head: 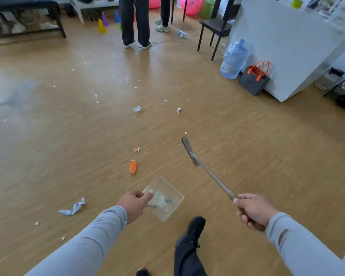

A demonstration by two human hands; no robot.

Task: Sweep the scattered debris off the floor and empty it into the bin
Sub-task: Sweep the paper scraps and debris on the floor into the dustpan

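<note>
My left hand grips the handle of a clear plastic dustpan held just above the wooden floor; a few scraps lie inside it. My right hand is closed around the long handle of a broom, whose narrow head hangs over the floor ahead of the pan. An orange wrapper and a small orange scrap lie just beyond the dustpan. A crumpled white paper lies to the left. Several small white bits, such as a curled piece, are scattered further out. No bin is in view.
Two people's legs stand at the far end near coloured cones. A water jug, a grey bag with orange handles and a white counter are on the right. A black chair and a power strip sit behind.
</note>
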